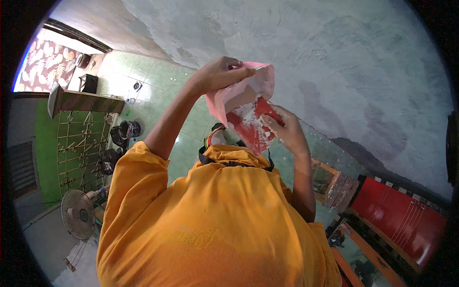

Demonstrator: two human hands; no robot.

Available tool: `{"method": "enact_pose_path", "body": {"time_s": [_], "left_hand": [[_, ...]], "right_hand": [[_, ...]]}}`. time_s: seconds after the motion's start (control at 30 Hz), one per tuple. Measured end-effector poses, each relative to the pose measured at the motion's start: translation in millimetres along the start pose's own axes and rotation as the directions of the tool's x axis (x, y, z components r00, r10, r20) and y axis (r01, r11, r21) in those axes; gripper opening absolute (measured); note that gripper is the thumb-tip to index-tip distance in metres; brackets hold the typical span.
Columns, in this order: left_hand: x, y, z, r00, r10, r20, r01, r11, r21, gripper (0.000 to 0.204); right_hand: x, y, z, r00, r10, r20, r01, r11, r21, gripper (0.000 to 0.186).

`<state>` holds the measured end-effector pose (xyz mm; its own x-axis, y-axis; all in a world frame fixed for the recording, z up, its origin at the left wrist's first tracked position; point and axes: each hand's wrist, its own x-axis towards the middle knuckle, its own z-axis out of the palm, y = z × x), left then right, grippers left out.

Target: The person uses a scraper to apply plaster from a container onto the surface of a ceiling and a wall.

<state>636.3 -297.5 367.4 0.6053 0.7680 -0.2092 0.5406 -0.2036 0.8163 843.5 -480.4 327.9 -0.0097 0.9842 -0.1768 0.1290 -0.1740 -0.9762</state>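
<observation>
Tilting from upper right down to lower left, the pink bag (239, 93) hangs in front of the grey plastered wall (334, 62), its open mouth turned up and right, its long axis slanting toward the person's orange shirt (210, 220). The left hand (222, 72) is clenched on the bag's upper edge, pinching the pink film between thumb and fingers. Just below and right of the bag, the right hand (287, 131) grips a flat red tool (253, 126) smeared with white paste; its blade reaches up into the bag's opening, and white residue coats the inside there. How much paste the bag holds cannot be told. The orange shirt fills the view below the bag and hides whatever lies directly under it. Left of the bag, far below on the green tiled floor (158, 81), stand a dark bucket (130, 128) and a standing fan (79, 214). Down to the bag's right lies a red bench (406, 220).
</observation>
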Motion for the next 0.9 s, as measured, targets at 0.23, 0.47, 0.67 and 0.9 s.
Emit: {"method": "enact_pose_path", "body": {"time_s": [0.23, 0.47, 0.67, 0.9], "left_hand": [[-4.5, -37.0, 1.6, 0.987, -0.158, -0.030, 0.146, 0.959, -0.241, 0.067], [-26.0, -40.2, -14.1, 0.959, -0.111, -0.262, -0.029, 0.878, -0.478, 0.049], [-43.0, -58.2, -26.3, 0.961, -0.065, -0.270, -0.155, 0.682, -0.715, 0.051], [-56.8, -47.2, -58.3, 0.957, -0.010, -0.290, -0.231, 0.580, -0.781, 0.049]], "right_hand": [[0.0, 22.1, 23.6, 0.967, 0.242, 0.077, -0.247, 0.827, 0.506, 0.035], [8.8, 23.6, 23.2, 0.946, 0.310, -0.092, -0.157, 0.688, 0.709, 0.030], [47.8, -182.6, -45.1, 0.872, -0.277, -0.404, 0.423, 0.842, 0.336, 0.039], [80.7, -457.6, -116.8, -0.137, -0.969, 0.206, 0.097, -0.220, -0.971, 0.031]]}}
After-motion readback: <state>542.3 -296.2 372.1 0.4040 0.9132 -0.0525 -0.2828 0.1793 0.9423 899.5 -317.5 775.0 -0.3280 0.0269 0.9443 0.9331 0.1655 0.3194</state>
